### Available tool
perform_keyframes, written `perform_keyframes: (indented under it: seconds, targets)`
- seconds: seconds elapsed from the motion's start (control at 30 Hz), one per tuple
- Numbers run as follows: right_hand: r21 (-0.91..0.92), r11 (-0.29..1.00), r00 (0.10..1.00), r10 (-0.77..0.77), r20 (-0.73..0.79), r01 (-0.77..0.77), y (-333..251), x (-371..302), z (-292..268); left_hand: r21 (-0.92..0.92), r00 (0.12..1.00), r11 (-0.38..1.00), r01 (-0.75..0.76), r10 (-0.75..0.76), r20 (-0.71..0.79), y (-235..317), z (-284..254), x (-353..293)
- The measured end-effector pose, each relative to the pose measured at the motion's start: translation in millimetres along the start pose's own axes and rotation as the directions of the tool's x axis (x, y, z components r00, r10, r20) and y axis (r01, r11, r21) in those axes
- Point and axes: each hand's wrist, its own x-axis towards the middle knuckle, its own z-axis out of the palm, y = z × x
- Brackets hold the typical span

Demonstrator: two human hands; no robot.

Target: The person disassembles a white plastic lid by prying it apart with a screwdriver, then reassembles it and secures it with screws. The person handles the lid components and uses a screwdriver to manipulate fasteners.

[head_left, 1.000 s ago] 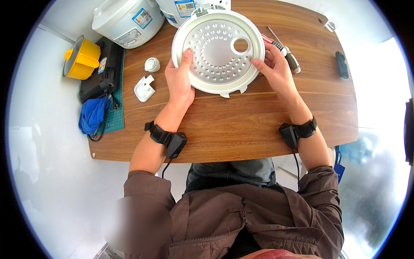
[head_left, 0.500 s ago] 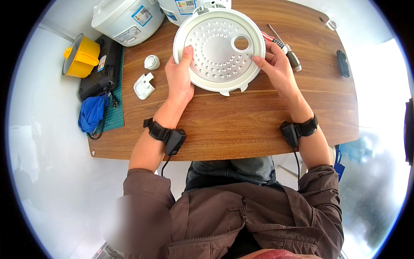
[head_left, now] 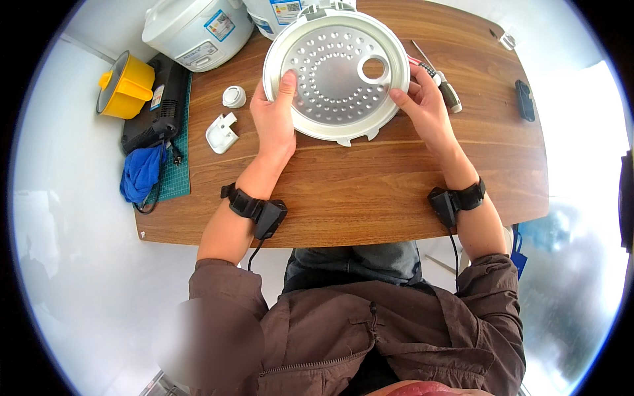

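A round rice cooker lid (head_left: 337, 89) with a dimpled metal inner plate, a round hole at its right and a pale rim is held up between my two hands. My left hand (head_left: 276, 119) grips its left edge, thumb on the metal face. At the opposite edge, my right hand (head_left: 426, 105) has its thumb on the rim and its other fingers partly hidden behind. Left of the lid lie a small round white cap (head_left: 234, 97) and a white plastic piece (head_left: 221, 134). Just beyond my right hand rests a screwdriver (head_left: 450, 96).
White rice cookers (head_left: 198, 36) stand at the back left. A yellow container (head_left: 125, 86) sits on a black device (head_left: 158, 109), near a blue cloth (head_left: 142, 173) and a green cutting mat (head_left: 177, 178). At the right edge lies a dark small object (head_left: 525, 99).
The lid's tilt has shifted slightly, and its metal face looks a little darker. Both hands keep their hold in nearly the same place.
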Motion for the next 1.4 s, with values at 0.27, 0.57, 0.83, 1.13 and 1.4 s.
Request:
perform_keyframes:
  seconds: [0.27, 0.57, 0.83, 1.13, 1.4]
  targets:
    - [-0.295, 0.943, 0.972, -0.198, -0.126, 0.154, 4.1, 0.0, 4.4, -0.040, 0.990, 0.990, 0.136, -0.137, -0.038, -4.1, -2.0, 0.2]
    - [-0.522, 0.851, 0.942, -0.224, -0.252, 0.062, -12.5, -3.0, 6.4, -0.060, 0.988, 0.986, 0.152, -0.154, -0.017, -3.8, -1.9, -0.1]
    - [-0.410, 0.909, 0.930, -0.208, -0.303, 0.070, 1.9, -0.3, 2.7, -0.128, 0.990, 0.982, 0.139, -0.133, 0.055, -1.0, 2.3, -3.4]
    - [-0.470, 0.875, 0.831, -0.345, -0.437, 0.116, -19.9, -9.4, 5.4, -0.021, 0.980, 0.984, 0.180, -0.177, 0.086, 3.2, 3.5, -3.8]
    - [-0.342, 0.878, 0.637, -0.478, -0.605, 0.335, -34.7, 1.9, -24.3, -0.002, 0.988, 0.988, 0.152, -0.152, 0.005, -2.4, -3.9, 4.1]
